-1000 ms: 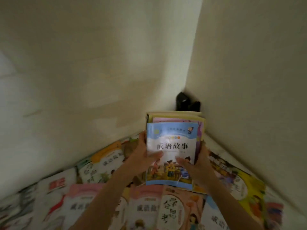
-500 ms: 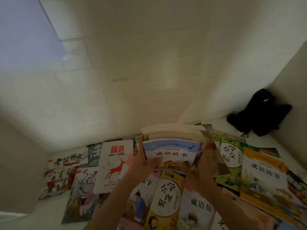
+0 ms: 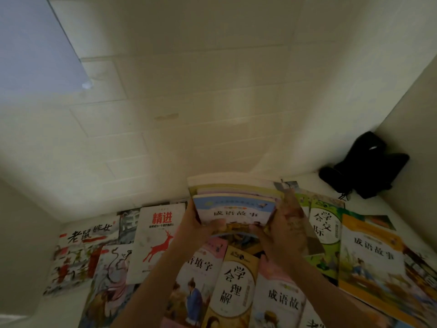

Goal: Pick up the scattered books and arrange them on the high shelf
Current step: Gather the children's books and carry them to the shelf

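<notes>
Gripping from both sides, the left hand (image 3: 198, 227) and right hand (image 3: 281, 233) curl their fingers round a small stack of books (image 3: 234, 204), held just above other books spread flat below. Left lies a white book with a red deer (image 3: 157, 237); right, a green-covered book (image 3: 325, 233), and a black bag (image 3: 365, 165) in the far corner.

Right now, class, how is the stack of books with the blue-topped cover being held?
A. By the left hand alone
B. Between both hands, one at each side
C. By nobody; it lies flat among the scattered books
B: the left hand and right hand grip opposite sides of the stack of books, raised above the scattered books.
</notes>
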`<state>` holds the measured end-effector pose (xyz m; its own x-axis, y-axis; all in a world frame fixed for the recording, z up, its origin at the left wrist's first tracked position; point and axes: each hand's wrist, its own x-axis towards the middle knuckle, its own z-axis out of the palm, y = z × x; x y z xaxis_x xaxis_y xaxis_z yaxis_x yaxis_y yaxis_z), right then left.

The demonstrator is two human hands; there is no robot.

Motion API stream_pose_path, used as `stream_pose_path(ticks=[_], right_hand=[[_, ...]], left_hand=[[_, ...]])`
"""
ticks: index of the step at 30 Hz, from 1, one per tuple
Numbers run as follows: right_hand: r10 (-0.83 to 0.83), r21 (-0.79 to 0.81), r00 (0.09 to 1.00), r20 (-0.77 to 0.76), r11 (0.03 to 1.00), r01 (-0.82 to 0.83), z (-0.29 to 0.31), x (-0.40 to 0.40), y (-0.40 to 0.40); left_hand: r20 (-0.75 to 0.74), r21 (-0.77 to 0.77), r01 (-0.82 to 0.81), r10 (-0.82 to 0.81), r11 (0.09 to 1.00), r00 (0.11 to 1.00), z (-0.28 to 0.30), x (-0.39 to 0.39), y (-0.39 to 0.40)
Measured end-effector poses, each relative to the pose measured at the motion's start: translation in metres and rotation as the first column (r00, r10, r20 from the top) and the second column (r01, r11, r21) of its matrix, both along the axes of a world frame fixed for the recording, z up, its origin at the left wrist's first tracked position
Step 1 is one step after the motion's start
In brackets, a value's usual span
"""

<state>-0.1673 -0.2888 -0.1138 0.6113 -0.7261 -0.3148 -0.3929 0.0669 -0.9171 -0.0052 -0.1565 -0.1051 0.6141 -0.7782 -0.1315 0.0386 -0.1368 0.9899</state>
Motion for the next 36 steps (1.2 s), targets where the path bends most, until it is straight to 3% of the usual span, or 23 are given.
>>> stream_pose_path(ticks=[7, 13, 16, 19, 23, 27, 30, 34, 36], right_hand=[[0.047, -0.014, 0.999, 0.007, 0.999, -0.046, -0.007, 0.002, -0.008], [0.027, -0.063, 0.997, 0.066, 0.998, -0.023, 0.012, 0.004, -0.003], [0.160, -0.128, 0.979, 0.129, 0.981, -0.144, 0.054, 0.004, -0.002], [0.249, -0.119, 0.946, 0.208, 0.966, -0.228, 0.099, 0.013, 0.010], [0.452, -0.299, 0.862, 0.232, 0.876, -0.378, 0.164, 0.045, 0.062], [0.648, -0.380, 0.726, 0.231, 0.747, -0.546, 0.212, 0.072, 0.136], [0.771, -0.432, 0.581, 0.260, 0.631, -0.645, 0.244, 0.084, 0.199], [0.866, -0.515, 0.363, 0.343, 0.496, -0.699, 0.311, 0.090, 0.280], [0.874, -0.529, 0.269, 0.405, 0.463, -0.711, 0.348, 0.091, 0.311]], left_hand=[[0.085, 0.022, 0.052, -0.053, 0.998, 0.995, -0.022, 0.009, 0.005], [0.053, 0.032, 0.048, -0.050, 0.998, 0.997, -0.021, 0.018, 0.016], [0.043, -0.024, 0.015, -0.014, 1.000, 0.999, 0.014, 0.019, 0.028], [0.002, -0.175, -0.103, 0.105, 0.979, 0.994, 0.068, 0.015, 0.060], [0.050, -0.255, -0.283, 0.305, 0.925, 0.951, 0.138, 0.009, 0.120], [0.197, -0.252, -0.507, 0.556, 0.825, 0.807, 0.197, -0.007, 0.209], [0.214, -0.308, -0.643, 0.710, 0.701, 0.671, 0.233, -0.033, 0.287], [0.225, -0.427, -0.780, 0.889, 0.458, 0.398, 0.298, -0.076, 0.371], [0.275, -0.460, -0.793, 0.913, 0.400, 0.301, 0.342, -0.094, 0.397]])
